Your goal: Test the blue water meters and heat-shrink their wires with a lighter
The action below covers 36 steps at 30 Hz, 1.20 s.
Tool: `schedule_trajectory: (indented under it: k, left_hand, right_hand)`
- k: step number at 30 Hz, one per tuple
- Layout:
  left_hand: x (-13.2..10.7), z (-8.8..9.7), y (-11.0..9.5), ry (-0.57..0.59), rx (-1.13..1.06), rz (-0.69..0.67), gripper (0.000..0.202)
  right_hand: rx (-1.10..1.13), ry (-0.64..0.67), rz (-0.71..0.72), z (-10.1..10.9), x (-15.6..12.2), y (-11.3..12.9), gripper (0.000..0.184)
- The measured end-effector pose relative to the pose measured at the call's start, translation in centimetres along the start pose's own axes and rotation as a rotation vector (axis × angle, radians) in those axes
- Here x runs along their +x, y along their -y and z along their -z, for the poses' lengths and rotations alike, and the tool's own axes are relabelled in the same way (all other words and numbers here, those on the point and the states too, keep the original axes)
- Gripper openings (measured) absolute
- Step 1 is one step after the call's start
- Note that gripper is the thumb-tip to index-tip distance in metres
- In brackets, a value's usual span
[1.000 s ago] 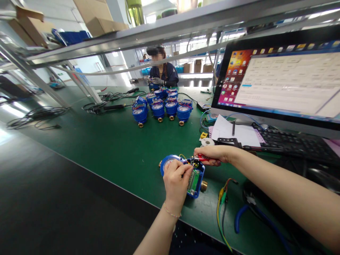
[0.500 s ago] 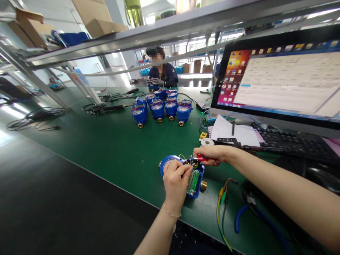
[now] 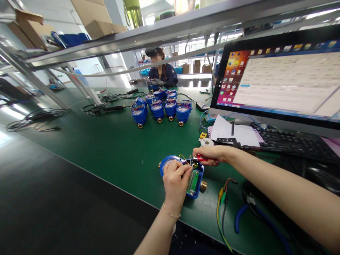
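Note:
A blue water meter (image 3: 195, 180) with brass ends and an open green circuit board lies on the green mat near the front edge. My left hand (image 3: 175, 186) rests on top of it, fingers curled and pinched at something small I cannot make out. My right hand (image 3: 215, 155) is closed round a red-handled tool (image 3: 199, 158) whose tip meets the wires at the meter's top.
Several more blue meters (image 3: 159, 106) stand grouped mid-table. A monitor (image 3: 278, 81), keyboard (image 3: 292, 143) and papers (image 3: 233, 132) fill the right. Blue-handled pliers (image 3: 241, 216) and clip leads (image 3: 221, 198) lie by my right arm. Cables (image 3: 39, 117) trail at left. A person (image 3: 160, 72) sits opposite.

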<state>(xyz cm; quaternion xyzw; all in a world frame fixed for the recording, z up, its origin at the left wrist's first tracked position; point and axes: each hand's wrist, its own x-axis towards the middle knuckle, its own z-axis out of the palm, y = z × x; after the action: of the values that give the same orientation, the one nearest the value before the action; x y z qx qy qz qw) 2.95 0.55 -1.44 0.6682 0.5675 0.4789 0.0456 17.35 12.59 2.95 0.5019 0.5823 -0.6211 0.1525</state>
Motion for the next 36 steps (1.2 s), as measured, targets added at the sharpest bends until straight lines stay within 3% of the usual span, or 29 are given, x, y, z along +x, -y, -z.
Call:
schedule_trajectory:
  k: [7,14,26,36]
  left_hand:
    - [-0.01,0.07,-0.11,0.019,-0.016,0.022,0.011]
    - [-0.12,0.17,-0.12,0.015,-0.015,0.019,0.011]
    - [-0.09,0.08,-0.12,0.013,-0.016,0.019,0.012]
    - [-0.12,0.15,-0.08,0.019,-0.008,0.015,0.012]
  right_hand:
    - [0.036,0.05,0.005,0.18,-0.05,0.01,0.064]
    - [0.049,0.037,0.039,0.1,-0.15,-0.09,0.065]
    - [0.031,-0.002,0.045,-0.17,-0.29,-0.12,0.05]
    - [0.0,-0.007,0.038,-0.23,-0.37,-0.19,0.048]
